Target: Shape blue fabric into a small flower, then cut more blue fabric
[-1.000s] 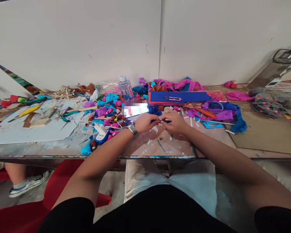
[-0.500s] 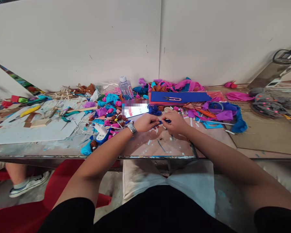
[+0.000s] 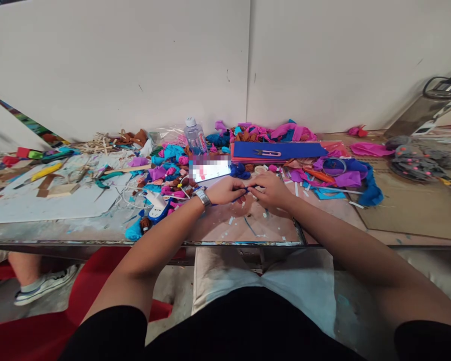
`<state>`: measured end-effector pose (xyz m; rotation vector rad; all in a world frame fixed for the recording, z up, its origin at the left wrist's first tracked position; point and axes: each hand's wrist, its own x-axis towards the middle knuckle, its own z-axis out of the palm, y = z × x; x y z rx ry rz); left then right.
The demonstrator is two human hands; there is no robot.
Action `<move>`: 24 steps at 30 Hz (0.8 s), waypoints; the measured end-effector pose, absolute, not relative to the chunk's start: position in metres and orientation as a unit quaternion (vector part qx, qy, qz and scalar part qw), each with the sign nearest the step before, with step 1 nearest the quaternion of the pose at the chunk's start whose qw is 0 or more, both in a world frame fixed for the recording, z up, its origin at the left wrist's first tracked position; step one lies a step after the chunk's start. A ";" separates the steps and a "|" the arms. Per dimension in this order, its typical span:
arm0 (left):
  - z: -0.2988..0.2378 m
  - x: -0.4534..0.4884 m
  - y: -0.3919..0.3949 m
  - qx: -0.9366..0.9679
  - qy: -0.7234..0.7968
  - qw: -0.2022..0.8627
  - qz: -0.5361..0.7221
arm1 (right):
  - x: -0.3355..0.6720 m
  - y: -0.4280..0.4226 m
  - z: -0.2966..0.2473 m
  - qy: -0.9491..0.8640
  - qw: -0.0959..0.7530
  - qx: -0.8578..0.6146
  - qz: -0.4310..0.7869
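Observation:
My left hand [image 3: 226, 191] and my right hand [image 3: 271, 190] meet above the bench, fingertips nearly touching. Both are closed in a pinch on a narrow dark blue paper strip [image 3: 247, 190], which is mostly covered by the fingers. Part of its blue edge shows beneath my left hand. Just behind the left hand lies a phone [image 3: 212, 171] with a lit screen. Beyond my right hand, thread snips [image 3: 266, 153] rest on a stack of blue sheets [image 3: 300, 149]. A roll of tape [image 3: 261, 169] lies just behind the right fingers.
A plastic bottle [image 3: 196, 138] stands among heaps of crumpled coloured paper [image 3: 169, 155]. A white and blue power strip [image 3: 160, 208] with cables lies left of my arm. Farther left are a yellow cutter [image 3: 47, 171] and green-handled pliers [image 3: 110, 175]. Cardboard [image 3: 413, 210] lies right.
My fingers have drawn closer together on the blue strip, and less of it shows between them. More of its blue edge shows under my left hand. The phone's display differs.

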<state>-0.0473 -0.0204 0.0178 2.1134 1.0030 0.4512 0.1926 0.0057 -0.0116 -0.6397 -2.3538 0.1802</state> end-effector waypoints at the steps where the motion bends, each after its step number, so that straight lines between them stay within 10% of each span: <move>1: 0.018 -0.047 -0.021 0.810 0.389 0.398 0.182 | 0.193 0.006 -0.012 -0.905 0.342 -0.244 0.073; 24: 0.022 -0.049 -0.019 0.688 0.366 0.584 0.229 | 0.193 0.006 -0.012 -0.903 0.374 -0.201 0.070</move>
